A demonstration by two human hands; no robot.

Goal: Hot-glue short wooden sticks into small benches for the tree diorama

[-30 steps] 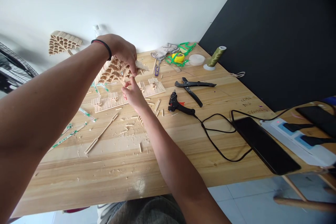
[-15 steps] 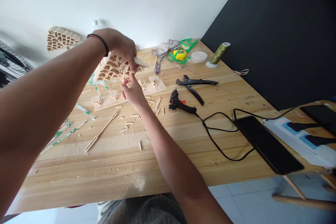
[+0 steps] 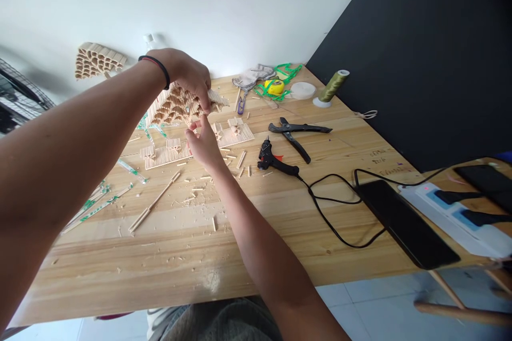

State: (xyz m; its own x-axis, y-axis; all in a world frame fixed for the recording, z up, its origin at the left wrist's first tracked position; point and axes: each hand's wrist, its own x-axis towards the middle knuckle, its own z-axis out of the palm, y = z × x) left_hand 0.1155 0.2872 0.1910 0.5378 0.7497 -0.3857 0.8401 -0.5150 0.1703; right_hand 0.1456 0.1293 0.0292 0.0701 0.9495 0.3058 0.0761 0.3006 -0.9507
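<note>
My left hand [image 3: 190, 77] reaches over the top of a tiered model made of glued wooden sticks [image 3: 172, 104]. Its fingers grip the model's right part and hold it tilted above the table, with the stepped underside showing. From below, my right hand [image 3: 204, 144] comes up to the model's lower edge, thumb and fingers bent close together there. Whatever lies between those fingertips is hidden. Beneath the hands lies a flat strip of sticks [image 3: 164, 155] bearing several small stick blocks, partly covered by my right hand.
Right of my hands lie a black glue gun [image 3: 274, 159] with its cable, black cutters [image 3: 296, 130] and a phone [image 3: 408, 224]. A thread spool [image 3: 332, 88], yellow tape measure [image 3: 274, 87] and gloves [image 3: 254, 75] stand or lie farther back. Cut sticks [image 3: 154, 202] and scraps litter the table.
The view has shifted slightly. Both hands keep nearly the same pose at the stick model, and nothing has visibly been let go.
</note>
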